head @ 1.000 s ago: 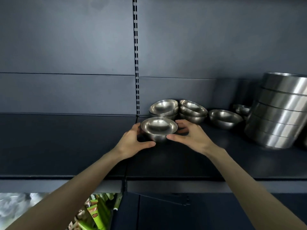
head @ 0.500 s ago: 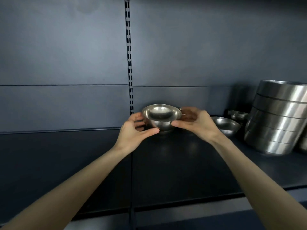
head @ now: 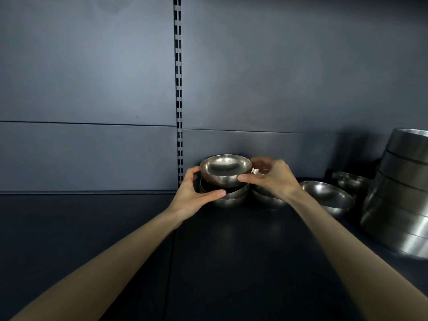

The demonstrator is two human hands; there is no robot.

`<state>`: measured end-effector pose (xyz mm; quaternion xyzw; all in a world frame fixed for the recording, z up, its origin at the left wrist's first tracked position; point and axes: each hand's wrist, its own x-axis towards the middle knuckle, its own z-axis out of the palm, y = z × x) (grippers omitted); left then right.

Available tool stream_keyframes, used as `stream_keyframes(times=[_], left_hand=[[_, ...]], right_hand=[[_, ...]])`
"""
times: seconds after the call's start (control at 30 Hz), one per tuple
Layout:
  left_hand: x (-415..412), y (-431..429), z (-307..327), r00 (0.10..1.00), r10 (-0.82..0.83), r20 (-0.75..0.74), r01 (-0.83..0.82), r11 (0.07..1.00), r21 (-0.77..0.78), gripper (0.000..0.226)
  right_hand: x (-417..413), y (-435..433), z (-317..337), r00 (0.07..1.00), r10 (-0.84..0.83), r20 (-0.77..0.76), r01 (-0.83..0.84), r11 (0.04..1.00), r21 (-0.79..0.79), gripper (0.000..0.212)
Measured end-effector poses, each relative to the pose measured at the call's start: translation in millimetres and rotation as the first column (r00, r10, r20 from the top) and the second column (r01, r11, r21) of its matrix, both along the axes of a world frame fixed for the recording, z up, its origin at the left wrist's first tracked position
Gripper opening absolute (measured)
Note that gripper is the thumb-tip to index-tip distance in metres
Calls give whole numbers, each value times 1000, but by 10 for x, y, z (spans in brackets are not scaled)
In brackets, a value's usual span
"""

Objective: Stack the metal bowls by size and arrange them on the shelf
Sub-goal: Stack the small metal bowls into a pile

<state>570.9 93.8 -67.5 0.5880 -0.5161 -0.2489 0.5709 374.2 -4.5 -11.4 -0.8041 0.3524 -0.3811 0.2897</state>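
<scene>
Both hands hold a small metal bowl (head: 225,169) at the back of the dark shelf (head: 243,251), just above a stack of two like bowls (head: 231,197). My left hand (head: 196,193) grips its left side, thumb curled under the front. My right hand (head: 272,179) pinches its right rim with thumb and fingers. Behind the right hand a second small stack (head: 266,198) is partly hidden. A single wider bowl (head: 326,196) sits to the right.
A tall stack of large metal bowls (head: 403,193) fills the right end of the shelf, with another small bowl (head: 352,181) behind it. A slotted upright rail (head: 178,89) runs down the back panel. Bare shelf surface lies left and in front.
The bowl has been lifted from the front of the shelf and carried back over the left stack of small bowls. Both hands moved with it.
</scene>
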Motion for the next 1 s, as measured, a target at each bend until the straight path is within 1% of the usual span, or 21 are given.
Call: stream_keyframes(times=[0.07, 0.13, 0.27, 0.4, 0.47, 0.53, 0.7, 0.87, 1.0], left_hand=[[-18, -11, -26, 1000, -19, 0, 19, 1000, 12, 100], [-51, -20, -46, 1000, -15, 20, 14, 1000, 16, 98], [-87, -10, -47, 999, 19, 49, -19, 1000, -7, 94], [-92, 61, -27, 998, 43, 47, -43, 999, -10, 92], [-102, 121, -9, 997, 52, 53, -51, 999, -11, 90], [-118, 194, 20, 997, 54, 53, -54, 999, -10, 87], [-130, 424, 27, 996, 59, 61, -58, 998, -11, 84], [-149, 624, 12, 995, 68, 74, -66, 998, -22, 78], [-160, 736, 3, 994, 73, 76, -70, 997, -38, 73]], right_hand=[[3, -29, -13, 1000, 2, -6, -2, 1000, -4, 60], [8, -38, -23, 1000, 9, -23, -9, 1000, -2, 53], [20, -39, -61, 998, 34, -59, -34, 999, 5, 59], [4, 30, -60, 996, 39, -81, -40, 999, -8, 52], [-8, 97, -43, 996, 51, -77, -52, 999, -7, 46], [-19, 164, -27, 996, 55, -70, -56, 998, -10, 45], [-41, 374, -35, 996, 62, -61, -62, 998, 6, 47], [-45, 571, -108, 998, 61, -19, -60, 998, 24, 51], [-79, 712, -105, 997, 73, 14, -74, 995, 62, 44]])
